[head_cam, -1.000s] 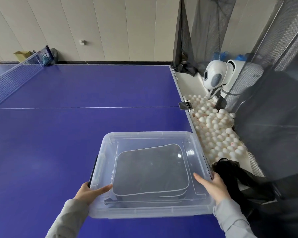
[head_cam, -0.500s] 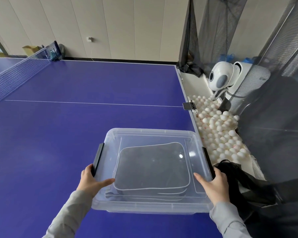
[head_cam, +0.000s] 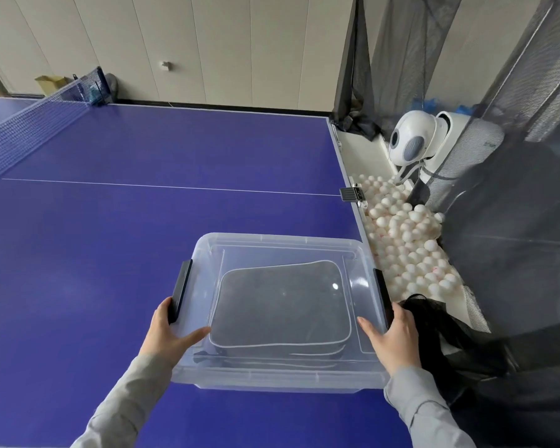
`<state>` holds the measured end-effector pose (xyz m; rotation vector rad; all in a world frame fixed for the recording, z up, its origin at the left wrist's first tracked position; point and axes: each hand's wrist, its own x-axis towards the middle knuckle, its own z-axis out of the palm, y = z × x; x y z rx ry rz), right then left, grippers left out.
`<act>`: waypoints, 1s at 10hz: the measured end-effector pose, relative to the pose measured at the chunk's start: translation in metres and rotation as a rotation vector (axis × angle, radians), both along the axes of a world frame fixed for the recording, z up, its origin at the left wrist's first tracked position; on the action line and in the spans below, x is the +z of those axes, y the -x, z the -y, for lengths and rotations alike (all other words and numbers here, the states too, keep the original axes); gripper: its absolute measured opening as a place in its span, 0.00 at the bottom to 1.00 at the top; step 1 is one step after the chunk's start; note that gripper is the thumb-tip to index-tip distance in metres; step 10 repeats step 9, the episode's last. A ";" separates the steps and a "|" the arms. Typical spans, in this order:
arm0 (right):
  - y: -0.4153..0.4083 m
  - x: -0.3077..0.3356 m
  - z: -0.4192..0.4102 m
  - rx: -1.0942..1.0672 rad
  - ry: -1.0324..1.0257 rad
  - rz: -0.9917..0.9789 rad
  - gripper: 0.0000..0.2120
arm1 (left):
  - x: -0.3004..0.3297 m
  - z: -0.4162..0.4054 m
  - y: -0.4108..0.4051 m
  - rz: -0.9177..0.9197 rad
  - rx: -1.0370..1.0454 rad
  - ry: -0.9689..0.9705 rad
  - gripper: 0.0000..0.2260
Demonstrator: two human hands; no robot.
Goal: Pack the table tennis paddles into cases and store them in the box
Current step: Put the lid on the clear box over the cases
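Under the clear lid [head_cam: 282, 250], half-hidden stacked cases [head_cam: 280, 302].

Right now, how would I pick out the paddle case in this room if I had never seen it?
Start at the big blue table tennis table and find the clear plastic storage box by its near right edge, held between two hands. Inside, seen through the see-through lid, lies the flat dark grey paddle case. Its thin white piping round the rounded edge sets it apart.

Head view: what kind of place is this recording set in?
Probably a table tennis practice room: a blue table tennis table with a net, a white ball-feeding machine, and a heap of white balls beside it.
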<state>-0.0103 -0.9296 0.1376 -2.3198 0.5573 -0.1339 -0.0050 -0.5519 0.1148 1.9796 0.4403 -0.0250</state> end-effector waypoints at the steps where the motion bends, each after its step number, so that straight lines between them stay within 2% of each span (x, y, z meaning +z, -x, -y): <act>1: 0.000 0.000 0.000 0.027 0.026 0.002 0.36 | 0.000 0.000 0.001 0.018 0.000 0.009 0.40; 4: 0.000 0.002 -0.002 0.039 0.016 -0.041 0.36 | 0.004 0.000 -0.003 -0.002 -0.041 -0.036 0.40; 7: -0.001 0.002 0.002 0.010 -0.019 -0.052 0.35 | 0.002 0.001 -0.001 -0.007 0.048 0.128 0.37; 8: 0.001 0.007 0.000 0.016 -0.026 -0.068 0.35 | 0.010 0.002 -0.003 -0.021 0.023 0.076 0.32; 9: 0.000 0.010 -0.002 0.006 0.015 -0.031 0.37 | 0.020 0.007 -0.006 0.000 0.051 -0.085 0.34; 10: 0.000 0.010 -0.002 0.006 0.015 -0.031 0.37 | 0.020 0.007 -0.006 0.000 0.051 -0.085 0.34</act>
